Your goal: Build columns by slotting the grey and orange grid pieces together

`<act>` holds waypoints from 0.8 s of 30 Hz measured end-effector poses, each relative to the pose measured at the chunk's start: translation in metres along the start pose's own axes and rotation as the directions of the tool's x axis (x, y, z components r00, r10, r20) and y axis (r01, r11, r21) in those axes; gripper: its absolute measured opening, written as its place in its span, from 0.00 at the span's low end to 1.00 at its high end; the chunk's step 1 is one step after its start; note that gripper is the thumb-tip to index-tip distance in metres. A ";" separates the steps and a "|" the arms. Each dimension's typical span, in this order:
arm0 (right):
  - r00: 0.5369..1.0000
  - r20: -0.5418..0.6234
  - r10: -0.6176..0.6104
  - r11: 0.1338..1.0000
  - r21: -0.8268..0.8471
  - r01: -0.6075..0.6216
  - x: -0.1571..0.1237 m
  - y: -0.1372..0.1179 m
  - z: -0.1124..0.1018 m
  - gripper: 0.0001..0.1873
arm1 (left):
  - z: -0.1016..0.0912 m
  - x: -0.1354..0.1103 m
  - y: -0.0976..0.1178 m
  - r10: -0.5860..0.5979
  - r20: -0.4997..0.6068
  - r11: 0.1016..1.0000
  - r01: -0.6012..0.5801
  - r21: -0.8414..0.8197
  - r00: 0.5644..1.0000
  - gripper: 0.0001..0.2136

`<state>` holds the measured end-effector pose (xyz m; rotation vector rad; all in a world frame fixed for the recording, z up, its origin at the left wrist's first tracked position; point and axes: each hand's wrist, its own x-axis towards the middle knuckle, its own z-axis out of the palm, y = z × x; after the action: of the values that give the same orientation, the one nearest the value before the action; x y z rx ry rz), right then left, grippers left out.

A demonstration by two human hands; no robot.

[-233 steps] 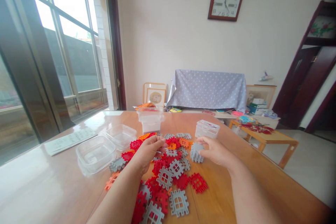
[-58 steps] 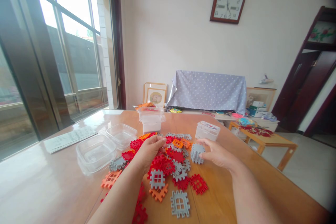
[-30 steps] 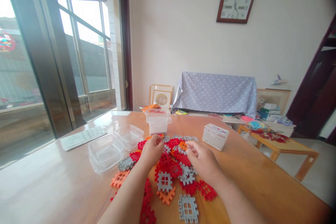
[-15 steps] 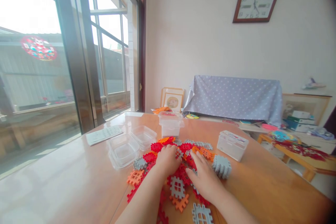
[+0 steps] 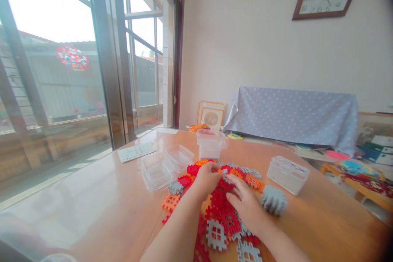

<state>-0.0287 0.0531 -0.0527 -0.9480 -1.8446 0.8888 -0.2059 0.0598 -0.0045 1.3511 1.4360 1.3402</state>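
A pile of flat plastic interlocking building tiles with notched edges, red, orange and grey, lies on the table in front of me. My left hand is over the back of the pile, its fingers closed at the edge of a small grey tile. My right hand is just to the right, fingers apart and pointing at that same tile, thumb over the red tiles. A grey window tile lies nearer to me. Right of my right hand stands a stack of grey tiles.
Two clear open trays stand left of the pile, with a paper sheet beyond them. A clear container is behind the pile. A lidded clear box stands at the right. Glass doors run along the left.
The view has turned left, so everything sits further right in the picture. My left fingers have closed at a grey tile, and my right fingers have come closer to it.
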 end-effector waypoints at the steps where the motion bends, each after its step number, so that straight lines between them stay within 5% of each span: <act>1: 1.000 0.025 -0.007 0.999 0.033 0.006 -0.001 -0.004 0.002 0.29 | -0.001 -0.001 0.003 -0.017 0.016 0.996 0.019 -0.092 1.000 0.11; 6: 0.996 0.080 -0.042 0.987 0.157 0.029 -0.007 -0.030 0.002 0.27 | -0.013 -0.001 0.019 -0.028 -0.021 0.955 0.020 -0.297 0.999 0.10; 12: 0.996 -0.045 -0.077 0.994 -0.083 0.073 -0.006 -0.033 -0.010 0.19 | -0.036 0.002 0.030 -0.065 -0.259 0.915 -0.046 -0.401 0.964 0.15; 15: 0.993 -0.060 -0.106 0.971 -0.221 0.090 -0.003 -0.036 -0.009 0.17 | -0.051 0.003 0.033 -0.127 -0.388 0.867 -0.088 -0.491 0.913 0.16; 19: 0.978 0.081 -0.190 0.901 -0.381 0.206 0.001 -0.063 0.002 0.14 | -0.073 0.005 0.038 -0.195 -0.569 0.806 -0.200 -0.557 0.799 0.16; 24: 0.938 0.249 -0.240 0.811 -0.480 0.335 0.015 -0.101 0.038 0.13 | -0.096 0.006 0.040 -0.310 -0.621 0.680 -0.289 -0.674 0.720 0.15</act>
<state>-0.0943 0.0117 0.0245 -0.8809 -2.3727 0.2877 -0.2913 0.0425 0.0527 0.2467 1.0564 2.2559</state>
